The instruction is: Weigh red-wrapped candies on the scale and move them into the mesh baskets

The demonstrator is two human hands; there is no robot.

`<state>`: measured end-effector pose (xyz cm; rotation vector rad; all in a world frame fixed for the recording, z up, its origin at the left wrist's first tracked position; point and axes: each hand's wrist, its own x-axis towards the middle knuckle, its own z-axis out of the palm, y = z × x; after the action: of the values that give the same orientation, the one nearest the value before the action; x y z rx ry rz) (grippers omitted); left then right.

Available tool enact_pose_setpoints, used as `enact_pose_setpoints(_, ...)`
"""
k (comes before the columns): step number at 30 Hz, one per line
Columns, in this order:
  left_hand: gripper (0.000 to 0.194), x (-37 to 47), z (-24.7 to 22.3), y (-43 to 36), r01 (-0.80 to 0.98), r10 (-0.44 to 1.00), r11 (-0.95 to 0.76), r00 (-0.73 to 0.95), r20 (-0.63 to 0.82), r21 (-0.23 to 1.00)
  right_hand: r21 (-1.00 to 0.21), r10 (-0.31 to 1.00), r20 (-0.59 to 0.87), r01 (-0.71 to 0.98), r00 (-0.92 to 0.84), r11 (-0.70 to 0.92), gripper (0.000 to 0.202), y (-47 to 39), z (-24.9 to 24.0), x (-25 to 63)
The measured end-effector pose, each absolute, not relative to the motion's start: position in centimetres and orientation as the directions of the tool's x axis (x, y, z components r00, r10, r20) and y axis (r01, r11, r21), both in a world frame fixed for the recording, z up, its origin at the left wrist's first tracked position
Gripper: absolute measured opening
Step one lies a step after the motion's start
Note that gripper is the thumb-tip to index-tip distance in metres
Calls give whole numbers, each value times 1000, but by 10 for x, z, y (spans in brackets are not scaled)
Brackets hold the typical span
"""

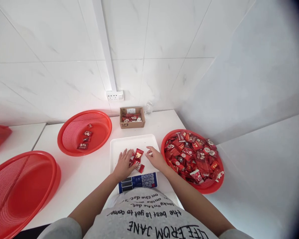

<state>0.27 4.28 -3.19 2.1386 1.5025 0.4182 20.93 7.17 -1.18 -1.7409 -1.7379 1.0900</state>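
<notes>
Several small red packets lie in a loose group on the white tray (132, 142) of a digital scale (137, 181). One red packet (139, 154) with a gold mark sits at the far side of the group, and another packet (140, 167) with white print is nearer me. My left hand (124, 165) rests at the group's left side, fingers spread and partly covering some packets. To the right, my right hand (155, 159) hovers over the tray with its fingers apart and nothing in them. Its fingertips are a little clear of the packets.
A red basket (168, 134) heaped with red packets stands right. Behind left, another red basket (64, 127) holds several packets. A further red basket (43, 156) is at near left. A cardboard box (132, 124) with packets and a clear plastic item (149, 108) stand by the wall.
</notes>
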Motion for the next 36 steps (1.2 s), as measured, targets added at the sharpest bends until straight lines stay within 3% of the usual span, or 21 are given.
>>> enact_pose_setpoints(5, 60, -10, -26, 41, 760, 974, -177, 225, 3, 626, -815, 975, -147, 539, 166, -215, 35, 60, -12, 265)
enact_pose_setpoints(9, 54, -23, -18, 35, 701, 996, -82, 42, 74, 708, -732, 942, -145, 608, 302, -308, 37, 37, -38, 312)
enact_pose_setpoints(13, 45, -28, -12, 31, 682, 989, 16, -120, 90, 732, -587, 947, -183, 743, 264, -321, 37, 18, -68, 335)
enact_pose_setpoints(20, 36, -20, -10, 25, 667, 994, 4, -82, 68, 745, -446, 952, -173, 842, 253, -304, 36, 19, -76, 332)
enact_pose_setpoints(25, 35, -27, -14, 21, 733, 997, -43, -12, 76, 679, -449, 958, -148, 846, 246, -287, 34, 20, -77, 334)
enact_pose_setpoints(29, 41, -61, -14, 28, 839, 980, -35, -78, 183, 543, -462, 959, -131, 841, 250, -283, 33, 19, -82, 335)
enact_pose_setpoints(33, 58, -114, -5, 38, 911, 912, 200, -308, 273, 360, -484, 963, -115, 833, 243, -268, 33, 19, -88, 338)
enact_pose_setpoints(36, 69, -155, 2, 42, 854, 831, 440, -505, 234, 278, -484, 966, -110, 836, 234, -258, 33, 21, -91, 339)
